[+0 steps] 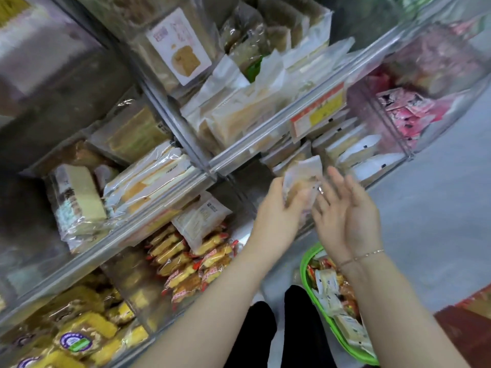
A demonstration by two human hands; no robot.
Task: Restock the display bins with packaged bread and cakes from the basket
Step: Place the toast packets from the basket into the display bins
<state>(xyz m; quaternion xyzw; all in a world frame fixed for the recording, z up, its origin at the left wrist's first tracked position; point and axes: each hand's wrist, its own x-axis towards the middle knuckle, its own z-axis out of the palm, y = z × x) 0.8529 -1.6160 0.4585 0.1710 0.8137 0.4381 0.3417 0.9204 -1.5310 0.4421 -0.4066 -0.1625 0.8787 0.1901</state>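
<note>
My left hand [279, 211] grips a small clear-wrapped bread packet [303, 176] and holds it up in front of a clear display bin [342, 152] filled with similar pale packets. Just right of the packet, my right hand [348, 211] is open, palm turned toward it, fingers straight; a ring shows on one finger. The green basket [305, 264] sits on the floor below my right forearm and holds several white and orange packaged cakes.
Clear acrylic bins stack in tiers: sandwich bread packets [148, 181] at the left, orange-wrapped cakes [186, 258] below, yellow cakes [87, 333] at the bottom left, pink packets [409, 110] at the right. A price label [317, 112] hangs on a bin front. Grey floor lies to the right.
</note>
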